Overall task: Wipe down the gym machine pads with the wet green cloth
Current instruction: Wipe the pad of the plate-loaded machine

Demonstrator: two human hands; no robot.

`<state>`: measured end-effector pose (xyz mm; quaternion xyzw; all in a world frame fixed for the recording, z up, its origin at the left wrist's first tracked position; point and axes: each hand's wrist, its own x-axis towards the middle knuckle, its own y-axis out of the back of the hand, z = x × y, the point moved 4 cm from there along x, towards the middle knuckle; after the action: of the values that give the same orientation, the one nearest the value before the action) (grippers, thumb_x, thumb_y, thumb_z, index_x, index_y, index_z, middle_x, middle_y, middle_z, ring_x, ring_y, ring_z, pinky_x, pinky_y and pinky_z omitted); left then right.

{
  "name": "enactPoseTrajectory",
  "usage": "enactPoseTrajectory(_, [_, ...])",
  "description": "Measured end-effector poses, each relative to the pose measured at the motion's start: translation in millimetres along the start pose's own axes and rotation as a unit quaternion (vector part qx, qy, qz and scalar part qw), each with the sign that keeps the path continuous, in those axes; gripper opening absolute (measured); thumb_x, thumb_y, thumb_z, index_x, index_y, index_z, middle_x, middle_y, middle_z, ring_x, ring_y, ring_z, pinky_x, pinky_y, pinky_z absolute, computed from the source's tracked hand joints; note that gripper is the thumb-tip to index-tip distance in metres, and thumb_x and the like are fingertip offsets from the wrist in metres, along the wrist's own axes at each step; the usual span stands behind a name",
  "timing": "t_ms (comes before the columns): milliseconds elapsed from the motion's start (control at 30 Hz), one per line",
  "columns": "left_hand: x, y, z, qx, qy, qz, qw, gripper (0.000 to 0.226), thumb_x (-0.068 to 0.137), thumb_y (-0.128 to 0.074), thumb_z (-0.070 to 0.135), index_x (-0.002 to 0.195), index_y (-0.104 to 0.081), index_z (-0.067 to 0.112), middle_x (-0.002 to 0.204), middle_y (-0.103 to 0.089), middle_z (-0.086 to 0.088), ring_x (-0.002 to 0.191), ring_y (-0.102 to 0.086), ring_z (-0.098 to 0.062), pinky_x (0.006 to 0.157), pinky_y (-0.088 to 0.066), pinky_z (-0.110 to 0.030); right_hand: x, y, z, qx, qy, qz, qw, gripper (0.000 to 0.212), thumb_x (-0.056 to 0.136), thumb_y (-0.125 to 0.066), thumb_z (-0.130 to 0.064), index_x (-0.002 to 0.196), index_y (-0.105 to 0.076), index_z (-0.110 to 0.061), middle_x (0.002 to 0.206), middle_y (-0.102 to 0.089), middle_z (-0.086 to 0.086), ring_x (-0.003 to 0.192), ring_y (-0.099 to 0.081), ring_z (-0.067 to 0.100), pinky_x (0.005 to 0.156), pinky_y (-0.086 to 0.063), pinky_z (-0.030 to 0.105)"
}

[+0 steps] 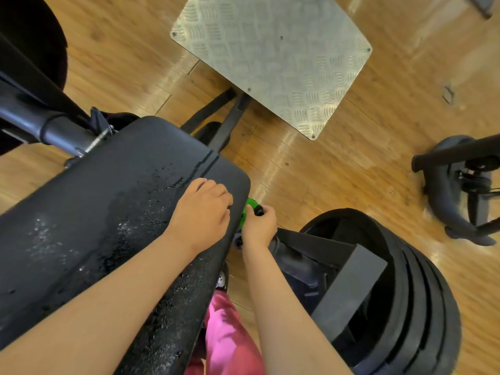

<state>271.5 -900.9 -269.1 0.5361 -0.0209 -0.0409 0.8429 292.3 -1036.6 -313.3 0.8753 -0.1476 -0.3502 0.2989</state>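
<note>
Left hand (201, 212) rests knuckles-up on the near right edge of the black pad (113, 212), fingers curled loosely over the rim, nothing seen in its grip; whether it presses or just lies there I cannot tell. Right hand (259, 226) sits just off the pad's right edge, lower than the pad top, closed around something green (247, 209) with a dark knob or cap showing at the thumb; only a small bright-green patch shows between the two hands, mostly hidden by the fingers and the pad edge, so cannot confirm it is the cloth. The green bit touches the right hand and lies just beside the left knuckles. Pad is long, black, textured, running diagonally from lower left to upper middle, with a stitched seam near its far end. Its surface looks wet: a darker smear down the middle, scattered droplets and glints near the left hand and further toward the lower left. Grey metal frame tube (54, 128) meets the pad at upper left. Stacked black weight plates (405, 288) sit right of the right forearm. Checker-plate footplate (273, 58) lies beyond on the wooden floor (351, 171). Pink trouser leg (227, 339) below the pad.
</note>
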Motion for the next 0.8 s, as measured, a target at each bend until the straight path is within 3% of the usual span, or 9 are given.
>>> enactPoseTrajectory(133, [-4, 2, 0, -0.009, -0.002, -0.007, 1.000, 0.015, 0.078, -0.066, 0.016, 0.092, -0.070, 0.015, 0.090, -0.066, 0.001, 0.089, -0.060, -0.022, 0.098, -0.030, -0.033, 2, 2, -6, 0.013, 0.004, 0.004, 1.000, 0.015, 0.094, -0.062, -0.020, 0.099, -0.049, -0.013, 0.092, -0.057, 0.000, 0.085, -0.054, 0.017, 0.070, -0.038, 0.027])
enactPoseTrajectory(333, [-4, 5, 0, -0.032, 0.004, -0.006, 0.999, 0.013, 0.077, -0.068, 0.014, 0.090, -0.070, 0.015, 0.089, -0.067, 0.001, 0.088, -0.061, -0.022, 0.097, -0.027, -0.031, 7, 9, -8, -0.031, 0.048, -0.019, 0.998, 0.014, 0.091, -0.066, -0.020, 0.092, -0.054, -0.013, 0.085, -0.058, -0.002, 0.080, -0.055, 0.017, 0.067, -0.042, 0.028])
enactPoseTrajectory(467, [5, 4, -4, -0.038, 0.002, -0.001, 0.999, 0.014, 0.077, -0.068, 0.013, 0.091, -0.069, 0.014, 0.089, -0.067, 0.000, 0.086, -0.061, -0.023, 0.099, -0.026, -0.032, -13, 16, 7, -0.006, 0.049, -0.040, 0.998, 0.011, 0.091, -0.067, -0.016, 0.090, -0.057, -0.011, 0.079, -0.057, -0.004, 0.072, -0.053, 0.013, 0.058, -0.047, 0.019])
enactPoseTrajectory(567, [13, 4, -10, -0.033, 0.015, -0.023, 0.999, 0.019, 0.083, -0.064, 0.015, 0.101, -0.067, 0.013, 0.102, -0.067, -0.001, 0.098, -0.060, -0.023, 0.107, -0.025, -0.034, -38, 23, 25, 0.033, 0.037, -0.072, 0.996, 0.008, 0.091, -0.066, -0.016, 0.096, -0.061, -0.015, 0.086, -0.062, -0.008, 0.082, -0.059, 0.011, 0.070, -0.049, 0.023])
enactPoseTrajectory(667, [18, 2, -15, -0.023, 0.031, -0.062, 0.997, 0.029, 0.090, -0.055, 0.022, 0.117, -0.062, 0.014, 0.119, -0.062, 0.001, 0.116, -0.053, -0.018, 0.115, -0.017, -0.034, -43, 27, 28, 0.050, 0.029, -0.092, 0.994, 0.014, 0.091, -0.066, -0.016, 0.104, -0.061, -0.016, 0.095, -0.062, -0.010, 0.084, -0.059, 0.003, 0.066, -0.047, 0.013])
enactPoseTrajectory(800, [22, 0, -17, -0.016, 0.030, -0.077, 0.996, 0.035, 0.094, -0.049, 0.028, 0.126, -0.056, 0.017, 0.127, -0.057, 0.005, 0.123, -0.047, -0.014, 0.117, -0.011, -0.031, -19, 22, 7, 0.027, 0.063, -0.053, 0.996, 0.013, 0.090, -0.067, -0.016, 0.099, -0.059, -0.020, 0.093, -0.061, -0.010, 0.088, -0.061, 0.012, 0.074, -0.052, 0.025])
